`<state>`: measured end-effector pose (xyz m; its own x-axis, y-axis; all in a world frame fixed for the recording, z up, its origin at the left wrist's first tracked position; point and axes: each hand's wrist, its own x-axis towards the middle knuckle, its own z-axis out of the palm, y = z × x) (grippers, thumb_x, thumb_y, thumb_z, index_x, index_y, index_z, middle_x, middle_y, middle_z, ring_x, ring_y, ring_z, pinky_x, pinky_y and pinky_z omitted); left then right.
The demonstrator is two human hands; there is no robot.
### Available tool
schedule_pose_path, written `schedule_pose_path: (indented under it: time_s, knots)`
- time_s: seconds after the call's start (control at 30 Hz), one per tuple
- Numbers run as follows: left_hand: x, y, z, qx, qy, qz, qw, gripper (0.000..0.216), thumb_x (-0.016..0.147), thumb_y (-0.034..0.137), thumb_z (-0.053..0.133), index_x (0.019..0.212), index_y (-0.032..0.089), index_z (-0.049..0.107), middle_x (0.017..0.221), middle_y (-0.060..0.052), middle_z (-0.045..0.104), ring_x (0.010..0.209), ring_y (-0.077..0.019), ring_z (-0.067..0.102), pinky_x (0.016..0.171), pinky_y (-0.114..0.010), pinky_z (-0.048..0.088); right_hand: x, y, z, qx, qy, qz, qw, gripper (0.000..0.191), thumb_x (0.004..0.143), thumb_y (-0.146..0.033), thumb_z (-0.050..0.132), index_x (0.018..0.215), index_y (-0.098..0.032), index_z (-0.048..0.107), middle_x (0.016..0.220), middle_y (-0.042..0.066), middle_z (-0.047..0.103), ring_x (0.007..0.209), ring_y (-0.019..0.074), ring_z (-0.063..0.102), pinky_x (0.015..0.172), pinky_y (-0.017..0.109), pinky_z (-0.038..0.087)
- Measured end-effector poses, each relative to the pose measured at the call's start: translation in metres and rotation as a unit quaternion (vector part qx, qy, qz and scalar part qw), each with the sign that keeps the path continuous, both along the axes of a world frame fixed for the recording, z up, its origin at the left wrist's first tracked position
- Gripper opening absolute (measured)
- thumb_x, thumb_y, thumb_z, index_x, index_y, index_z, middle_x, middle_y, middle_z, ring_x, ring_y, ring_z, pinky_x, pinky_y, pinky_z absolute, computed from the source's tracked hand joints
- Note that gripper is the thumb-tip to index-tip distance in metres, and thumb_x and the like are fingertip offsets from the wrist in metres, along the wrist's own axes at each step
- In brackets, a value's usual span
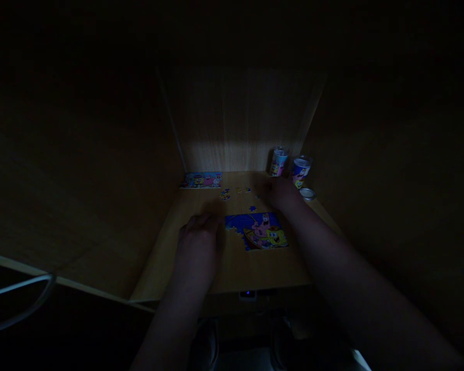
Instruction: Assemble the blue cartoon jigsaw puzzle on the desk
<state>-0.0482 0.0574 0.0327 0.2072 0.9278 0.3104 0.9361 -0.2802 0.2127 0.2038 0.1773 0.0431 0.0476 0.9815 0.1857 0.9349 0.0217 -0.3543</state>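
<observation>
A partly joined jigsaw puzzle lies on the wooden surface, showing cartoon figures in a boat on blue; its lower left is stepped and open. Close to its left edge rests my left hand, fingers curled and held together, their tips dark and hidden. Beyond the puzzle's upper right corner, my right hand reaches over the surface near loose pieces, its fingers blurred and in shadow. One loose blue piece lies just above the puzzle. More pieces form a small cluster farther back.
A cartoon picture card lies at the back left. Two printed tins, one at the back and one nearer, stand at the right beside a round lid. Wooden panels enclose the surface at the sides and back.
</observation>
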Motion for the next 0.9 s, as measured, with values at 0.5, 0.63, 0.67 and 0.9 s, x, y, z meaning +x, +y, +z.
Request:
schedule_pose_path:
  time_s: [0.5, 0.63, 0.67, 0.9]
  knots:
    - [-0.001, -0.002, 0.002, -0.015, 0.001, 0.024, 1.0, 0.039, 0.091, 0.001, 0.059, 0.119, 0.02, 0.08, 0.124, -0.011, 0.079, 0.116, -0.0321, 0.069, 0.102, -0.044, 0.054, 0.003, -0.008, 0.005, -0.055, 0.03, 0.143, 0.988, 0.012, 0.099, -0.033, 0.078, 0.097, -0.025, 0.086, 0.1, 0.002, 0.087, 0.095, 0.0183, 0.08, 0.083, 0.026, 0.053]
    - [-0.001, -0.002, 0.003, -0.017, -0.001, 0.018, 1.0, 0.039, 0.092, 0.001, 0.058, 0.12, 0.02, 0.079, 0.124, -0.011, 0.079, 0.118, -0.0314, 0.069, 0.104, -0.043, 0.053, 0.002, -0.008, 0.001, -0.048, 0.025, 0.147, 0.988, 0.011, 0.096, -0.035, 0.081, 0.098, -0.026, 0.087, 0.101, 0.002, 0.087, 0.097, 0.0194, 0.08, 0.083, 0.026, 0.053]
    - [-0.001, -0.002, 0.003, -0.017, 0.002, 0.016, 1.0, 0.039, 0.093, 0.001, 0.057, 0.12, 0.019, 0.079, 0.125, -0.012, 0.079, 0.118, -0.0317, 0.069, 0.104, -0.044, 0.053, 0.002, -0.007, -0.001, -0.044, 0.021, 0.147, 0.988, 0.01, 0.096, -0.033, 0.081, 0.099, -0.026, 0.087, 0.102, 0.002, 0.087, 0.098, 0.0197, 0.08, 0.084, 0.026, 0.053]
    - [0.0, -0.001, 0.001, -0.023, 0.004, -0.002, 1.0, 0.04, 0.093, -0.001, 0.056, 0.119, 0.019, 0.079, 0.125, -0.012, 0.078, 0.118, -0.0316, 0.069, 0.104, -0.044, 0.053, -0.003, 0.002, -0.01, 0.002, -0.015, 0.125, 0.992, 0.016, 0.098, -0.019, 0.071, 0.103, -0.023, 0.086, 0.116, 0.007, 0.085, 0.108, 0.0226, 0.077, 0.093, 0.028, 0.052]
